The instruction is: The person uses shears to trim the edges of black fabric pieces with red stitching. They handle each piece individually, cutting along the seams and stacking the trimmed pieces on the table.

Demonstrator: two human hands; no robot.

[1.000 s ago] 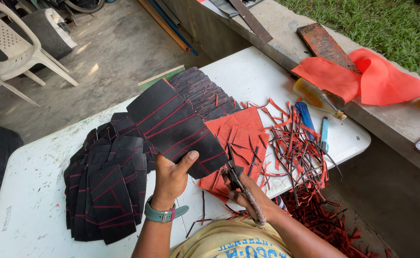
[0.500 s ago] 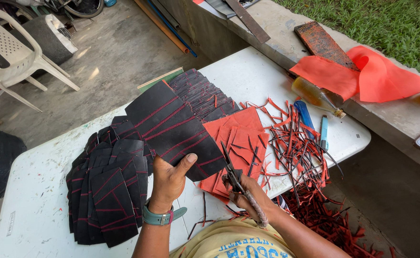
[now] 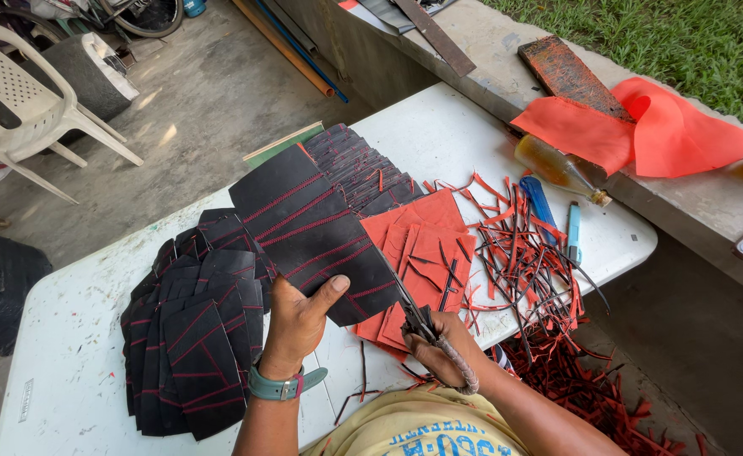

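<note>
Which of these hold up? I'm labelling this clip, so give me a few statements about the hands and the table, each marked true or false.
1. The left hand holds up a black piece with red stitch lines. True.
2. The right hand holds a blue lighter. False: it grips scissors set against the held piece's edge; the blue lighter lies on the white table.
3. A fanned stack of black pieces lies to the left of the left hand. True.
4. The red and black trimmings lie in a bin. False: they are strewn over the table's right side and the ground below.
5. The left wrist wears a watch with a teal strap. True.
</note>
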